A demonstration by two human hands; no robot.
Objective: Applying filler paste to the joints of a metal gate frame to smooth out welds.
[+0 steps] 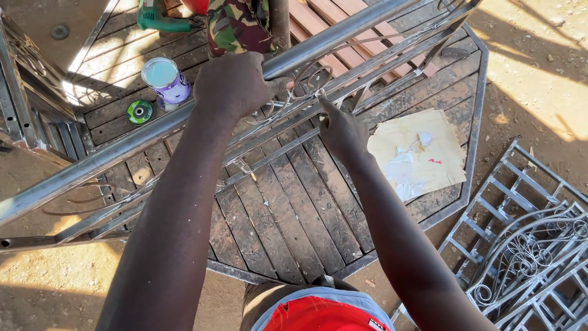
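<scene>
A long steel frame (122,144) made of tubes and thin bars with scroll work lies tilted across a wooden work table (294,214). My left hand (236,83) is closed over the thick top tube of the frame. My right hand (340,129) presses its fingertips against a thin bar by the scroll work (306,83); whether it pinches anything small there I cannot tell.
A pale-lidded tin (165,78) and a green grinding disc (140,111) sit on the table's far left. A brown board with white smears (416,156) lies to the right. A person in camouflage (237,24) stands beyond the frame near a green power tool (156,18). Metal grilles (527,245) lie on the ground, lower right.
</scene>
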